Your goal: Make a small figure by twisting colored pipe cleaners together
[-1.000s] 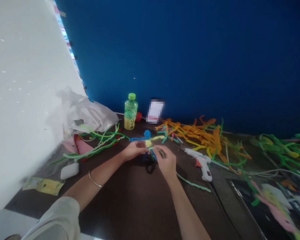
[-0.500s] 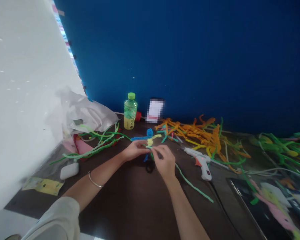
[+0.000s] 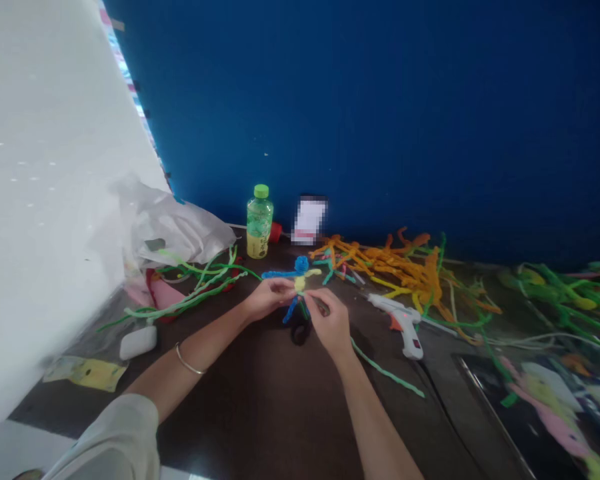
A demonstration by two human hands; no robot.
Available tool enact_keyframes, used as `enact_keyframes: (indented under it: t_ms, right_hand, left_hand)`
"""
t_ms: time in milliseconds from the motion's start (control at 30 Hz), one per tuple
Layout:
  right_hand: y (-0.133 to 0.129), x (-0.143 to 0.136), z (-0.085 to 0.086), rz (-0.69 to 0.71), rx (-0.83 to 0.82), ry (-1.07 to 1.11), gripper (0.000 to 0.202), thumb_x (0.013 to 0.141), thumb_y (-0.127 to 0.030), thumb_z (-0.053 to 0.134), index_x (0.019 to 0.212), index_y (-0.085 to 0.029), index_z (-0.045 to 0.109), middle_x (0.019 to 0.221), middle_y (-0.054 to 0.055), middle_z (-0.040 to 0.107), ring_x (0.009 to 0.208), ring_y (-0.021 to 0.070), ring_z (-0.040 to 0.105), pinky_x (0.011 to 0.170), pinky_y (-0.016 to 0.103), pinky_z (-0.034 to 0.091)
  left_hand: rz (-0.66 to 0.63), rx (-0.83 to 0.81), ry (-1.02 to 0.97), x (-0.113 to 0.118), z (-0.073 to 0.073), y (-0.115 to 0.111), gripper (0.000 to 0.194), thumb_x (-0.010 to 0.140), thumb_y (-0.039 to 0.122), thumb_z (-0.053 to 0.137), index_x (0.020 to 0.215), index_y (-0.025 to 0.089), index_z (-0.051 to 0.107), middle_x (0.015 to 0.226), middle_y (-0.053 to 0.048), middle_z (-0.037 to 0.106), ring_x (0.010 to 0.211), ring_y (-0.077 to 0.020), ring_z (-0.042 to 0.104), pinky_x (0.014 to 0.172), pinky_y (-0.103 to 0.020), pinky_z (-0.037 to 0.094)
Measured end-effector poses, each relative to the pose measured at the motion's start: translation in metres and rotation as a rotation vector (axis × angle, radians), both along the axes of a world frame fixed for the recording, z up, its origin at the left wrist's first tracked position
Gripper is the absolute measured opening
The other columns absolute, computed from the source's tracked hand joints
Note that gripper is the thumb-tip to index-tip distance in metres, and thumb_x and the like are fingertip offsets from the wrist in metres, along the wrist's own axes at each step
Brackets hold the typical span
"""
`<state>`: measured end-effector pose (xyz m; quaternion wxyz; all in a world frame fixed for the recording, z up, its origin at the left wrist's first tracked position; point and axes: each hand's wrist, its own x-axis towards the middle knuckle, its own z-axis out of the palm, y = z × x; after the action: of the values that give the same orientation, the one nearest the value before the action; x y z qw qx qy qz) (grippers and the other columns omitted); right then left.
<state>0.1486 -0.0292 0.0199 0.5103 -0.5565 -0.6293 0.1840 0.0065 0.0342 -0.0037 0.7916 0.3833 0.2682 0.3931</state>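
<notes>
A small pipe-cleaner figure (image 3: pixel 299 284) with a blue curled head, a yellow middle and blue lower strands is between my hands, above the dark table. My left hand (image 3: pixel 269 300) pinches it from the left side, thumb and fingers closed at the yellow part. From the right, my right hand (image 3: pixel 329 319) has its thumb and index finger pinched on a pale green pipe cleaner (image 3: pixel 387 373) at the figure's waist. Its long tail comes out behind my right wrist and lies on the table. Black-handled scissors (image 3: pixel 299 333), partly hidden, lie below the figure.
A white glue gun (image 3: pixel 403 323) lies to the right, its cord running toward me. Beyond it are orange pipe cleaners (image 3: pixel 410 267). Green pipe cleaners (image 3: pixel 195 293) and a white case (image 3: pixel 139 343) are left. A drink bottle (image 3: pixel 259 223) and a phone (image 3: pixel 310 220) stand behind.
My right fingers have shifted slightly at the figure's waist, and more of its blue lower strands now shows. The pale green tail has drawn in a little toward my hand.
</notes>
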Motion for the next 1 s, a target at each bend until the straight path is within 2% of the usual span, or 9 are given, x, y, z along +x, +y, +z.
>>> enact_keyframes:
  t_ms: [267,500,733,867,1000]
  right_hand:
    - [0.002,0.0,0.001,0.009,-0.134,0.17,0.015,0.073,-0.03,0.057,0.075,-0.016,0.062,0.079,0.005,0.065,0.076,0.0176,0.06,0.071,0.029,0.047]
    - [0.005,0.003,-0.002,0.076,-0.197,0.306,0.017,0.071,-0.031,0.06,0.079,-0.016,0.063,0.08,0.005,0.067,0.078,0.0186,0.06,0.077,0.033,0.045]
    - [0.007,0.002,-0.006,0.108,-0.308,0.459,0.02,0.065,-0.034,0.065,0.074,-0.016,0.065,0.073,0.003,0.065,0.067,0.0156,0.057,0.064,0.028,0.045]
    - [0.008,0.001,-0.009,0.124,-0.323,0.556,0.021,0.063,-0.035,0.067,0.075,-0.017,0.067,0.072,0.002,0.064,0.065,0.0146,0.055,0.059,0.027,0.043]
    - [0.008,0.001,-0.011,0.124,-0.352,0.609,0.022,0.061,-0.035,0.069,0.075,-0.018,0.068,0.07,0.001,0.063,0.064,0.0147,0.054,0.059,0.027,0.042]
  left_hand:
    - [-0.036,-0.029,-0.035,-0.001,-0.002,0.001,0.026,0.055,0.023,0.076,0.073,0.009,0.064,0.065,-0.005,0.064,0.06,-0.0102,0.059,0.064,-0.022,0.045]
    - [-0.124,-0.066,-0.069,-0.001,-0.005,0.001,0.024,0.058,0.023,0.075,0.071,0.007,0.064,0.064,-0.006,0.063,0.059,-0.0094,0.058,0.062,-0.02,0.043]
    - [-0.2,-0.179,-0.095,-0.002,-0.007,-0.001,0.027,0.057,0.021,0.075,0.075,0.006,0.064,0.061,-0.005,0.061,0.056,-0.0069,0.056,0.056,-0.016,0.043]
    - [-0.19,-0.267,-0.087,-0.002,-0.003,-0.003,0.025,0.053,0.018,0.077,0.068,0.007,0.062,0.058,-0.003,0.059,0.053,-0.0059,0.056,0.051,-0.014,0.042]
    - [-0.171,-0.284,-0.101,-0.001,0.001,-0.004,0.021,0.056,0.013,0.075,0.07,0.008,0.06,0.059,-0.002,0.058,0.053,-0.0044,0.055,0.052,-0.012,0.042]
